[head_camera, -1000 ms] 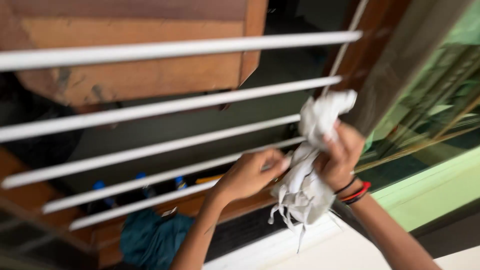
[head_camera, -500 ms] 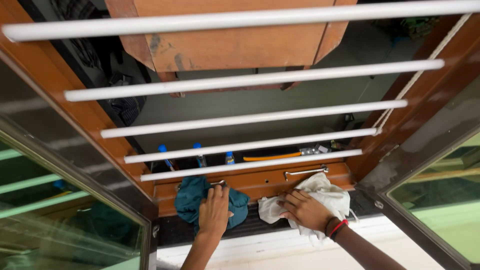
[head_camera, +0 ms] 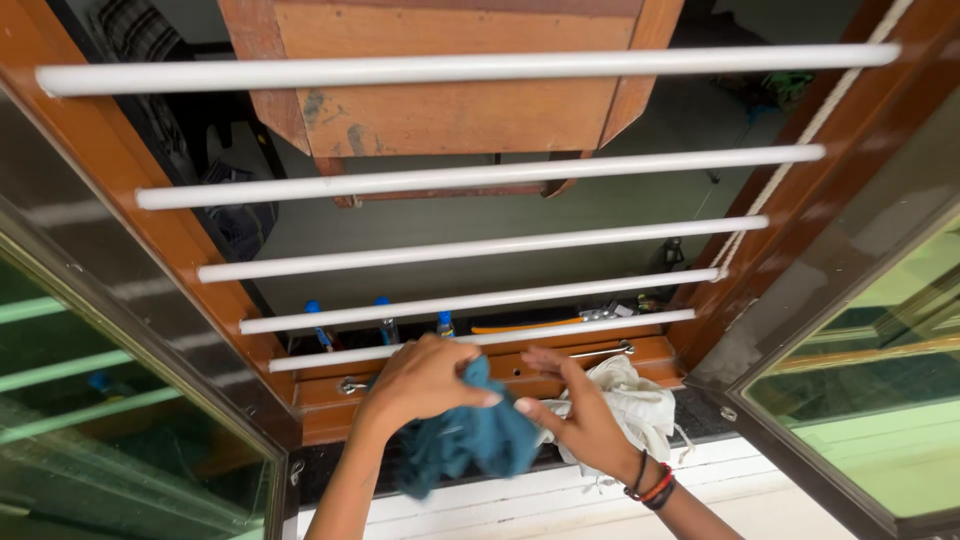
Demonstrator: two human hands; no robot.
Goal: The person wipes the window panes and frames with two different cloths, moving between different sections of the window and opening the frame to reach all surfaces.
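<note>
Item, changed since half a second ago: I log the teal cloth point(head_camera: 470, 440) as lifted off the sill and now bunched up in front of the lowest white bar point(head_camera: 480, 340), where before it lay flat beneath the left hand point(head_camera: 425, 385). That hand's grip is now clamped over the cloth's top, fingers curled around the fold. Item: the right hand point(head_camera: 580, 420) has come off the white cloth point(head_camera: 640, 410) and moved left; its grip is half apart, thumb touching the teal cloth's right edge, fingers spread above it. Item: the white cloth lies crumpled just behind that hand, on the wooden window frame point(head_camera: 620, 360). Item: red and black bands point(head_camera: 655, 485) on the right wrist.
</note>
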